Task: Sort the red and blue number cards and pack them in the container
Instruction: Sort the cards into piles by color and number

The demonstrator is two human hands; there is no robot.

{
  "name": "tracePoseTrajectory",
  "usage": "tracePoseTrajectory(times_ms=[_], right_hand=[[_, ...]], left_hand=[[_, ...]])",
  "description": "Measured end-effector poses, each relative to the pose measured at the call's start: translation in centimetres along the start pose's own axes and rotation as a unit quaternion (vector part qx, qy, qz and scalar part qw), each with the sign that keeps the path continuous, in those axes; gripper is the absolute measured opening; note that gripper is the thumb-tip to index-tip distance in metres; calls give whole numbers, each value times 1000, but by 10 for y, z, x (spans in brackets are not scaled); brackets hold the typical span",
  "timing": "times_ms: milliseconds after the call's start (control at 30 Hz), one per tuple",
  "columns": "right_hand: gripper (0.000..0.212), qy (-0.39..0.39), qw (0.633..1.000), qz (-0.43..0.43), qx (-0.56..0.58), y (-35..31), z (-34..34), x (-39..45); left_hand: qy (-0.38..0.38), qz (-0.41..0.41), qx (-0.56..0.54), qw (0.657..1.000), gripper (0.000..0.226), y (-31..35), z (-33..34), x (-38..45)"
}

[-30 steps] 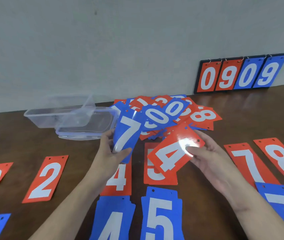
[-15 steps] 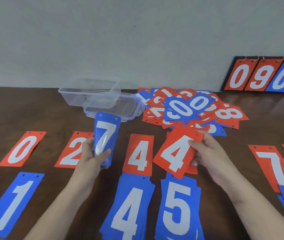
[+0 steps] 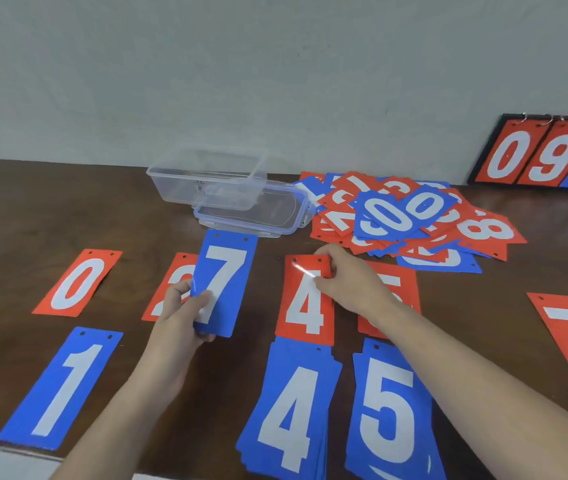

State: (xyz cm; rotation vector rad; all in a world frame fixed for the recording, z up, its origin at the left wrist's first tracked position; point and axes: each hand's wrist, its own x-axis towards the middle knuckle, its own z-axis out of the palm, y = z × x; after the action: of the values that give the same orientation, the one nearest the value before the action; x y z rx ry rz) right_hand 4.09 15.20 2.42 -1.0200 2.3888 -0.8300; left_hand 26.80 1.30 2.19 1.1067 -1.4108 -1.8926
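The left hand [image 3: 180, 315] is pinching a blue 7 [image 3: 225, 282] upright by its lower edge; the right hand [image 3: 348, 280] is pinching a red 4 [image 3: 305, 299] at its top corner.

Plain pale grey-green wall [image 3: 206, 64] behind, matte, few faint marks, no windows in view. Dark brown wood-grain table [image 3: 33, 209] runs full width, back edge touching wall. Glossy top w/ soft reflections near back right. Light even, diffuse. Pale strip at table's near edge, bottom left.
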Motion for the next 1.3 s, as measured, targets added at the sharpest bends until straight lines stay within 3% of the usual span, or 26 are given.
tracePoseTrajectory(times_ms=[67, 133, 233, 433, 600, 733, 867, 1033, 1300], right_hand=[[46, 33, 992, -15, -120, 3, 5, 1], [58, 69, 984, -21, -164, 5, 6, -1], [64, 103, 983, -24, -148, 12, -3, -10], [42, 170, 984, 23, -56, 45, -37, -48], [38, 190, 978, 87, 7, 85, -69, -94], [32, 238, 963, 110, 59, 124, -95, -134], [25, 309, 935, 132, 117, 159, -119, -179], [22, 380, 898, 165, 147, 194, -141, -236], [11, 424, 858, 251, 147, 221, -149, -303]], left_hand=[[-10, 1, 12, 1000, 18, 2, -2, -1], [-30, 4, 26, 999, 16, 5, -1, -1], [-58, 9, 47, 997, 10, 8, 8, 1], [-128, 13, 113, 985, 26, 8, 52, 3], [-199, 5, 126, 972, 56, 7, 109, 0], [-282, -1, 134, 950, 96, 2, 163, -9], [-379, -17, 162, 911, 109, -7, 218, -28], [-442, -15, 187, 877, 100, -28, 282, -62], [-540, 33, 254, 802, 37, -66, 348, -133]])
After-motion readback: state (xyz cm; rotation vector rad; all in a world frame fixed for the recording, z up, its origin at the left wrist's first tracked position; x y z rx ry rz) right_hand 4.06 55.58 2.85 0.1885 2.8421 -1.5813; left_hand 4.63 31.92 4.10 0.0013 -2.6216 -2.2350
